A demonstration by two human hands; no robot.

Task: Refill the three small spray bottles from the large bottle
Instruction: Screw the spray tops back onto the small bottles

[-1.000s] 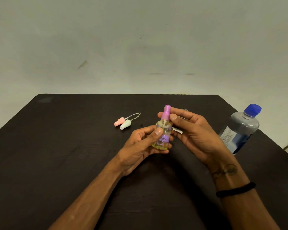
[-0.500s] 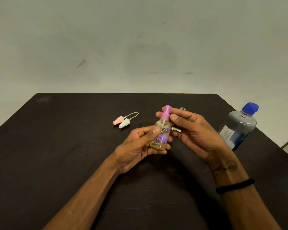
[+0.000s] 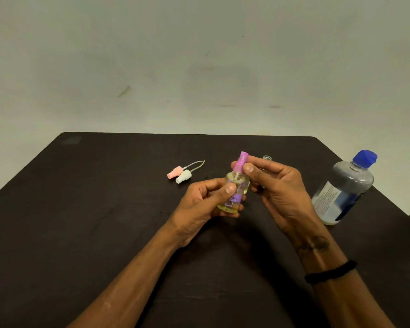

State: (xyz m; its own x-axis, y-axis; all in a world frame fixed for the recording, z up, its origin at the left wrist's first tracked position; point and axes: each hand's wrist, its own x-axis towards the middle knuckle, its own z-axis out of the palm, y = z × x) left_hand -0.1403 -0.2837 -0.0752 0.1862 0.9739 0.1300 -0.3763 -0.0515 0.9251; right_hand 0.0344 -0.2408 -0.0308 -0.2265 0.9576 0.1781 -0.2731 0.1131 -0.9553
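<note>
Dark table is the landmark. Large bottle, one, clear with a blue cap, stands near the table's right edge, well apart from the hands, cap on. Left hand grips the body of a small spray bottle over the table's centre: thumb across the front, fingers curled behind. The bottle is slightly tilted, holds yellowish liquid and carries a purple print. Right hand pinches the purple spray head between thumb and fingertips, narrow grip at the neck. Step in hand looks like turning that head on its thread; cannot tell from one frame whether on or off. To do it well: keep the left hand fixed and the bottle near upright so nothing slops, rotate with the right fingertips only, keep the head square to the neck to avoid cross-threading, don't squeeze the pump. Counts: spray heads three, one purple on the bottle, plus a pink head and a pale green head lying touching on the table left of centre, dip tubes pointing right. Small bottles: one clearly seen; a clear threaded neck peeks out behind the right hand, probably a second; third not visible.
</note>
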